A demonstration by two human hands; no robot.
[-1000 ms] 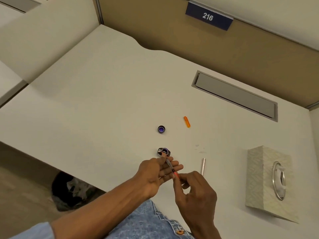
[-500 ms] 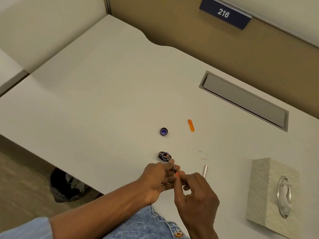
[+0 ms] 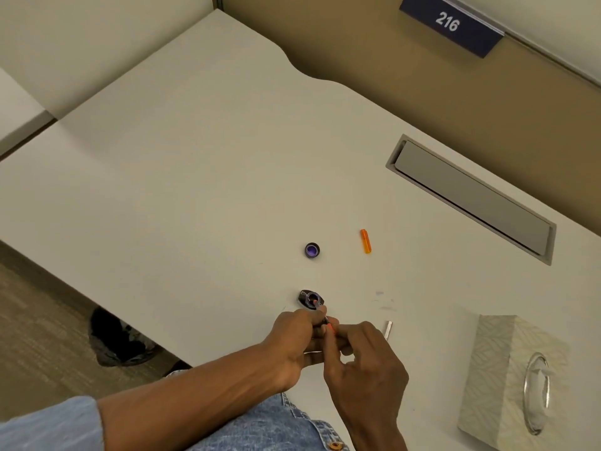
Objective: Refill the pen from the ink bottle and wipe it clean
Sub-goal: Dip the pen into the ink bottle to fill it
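A small dark ink bottle (image 3: 307,297) stands open on the white desk (image 3: 195,190), just beyond my hands. A thin pen part (image 3: 322,315) with an orange end slants down with its tip in the bottle's mouth. My left hand (image 3: 297,336) and my right hand (image 3: 364,362) both pinch it, close together, near its upper end. The bottle's cap (image 3: 312,250) lies upturned farther away, purple inside. An orange pen piece (image 3: 366,241) lies to the cap's right. A silvery pen tube (image 3: 388,329) lies right of my right hand.
A patterned tissue box (image 3: 507,379) stands at the right near the desk's front edge. A grey cable flap (image 3: 471,196) is set into the desk at the back right. Faint ink smudges (image 3: 382,301) mark the desk. A dark bin bag (image 3: 117,340) sits on the floor below.
My hands have closed together on the pen part, and its tip has gone from above my left fingers into the bottle's mouth. The view has shifted slightly.
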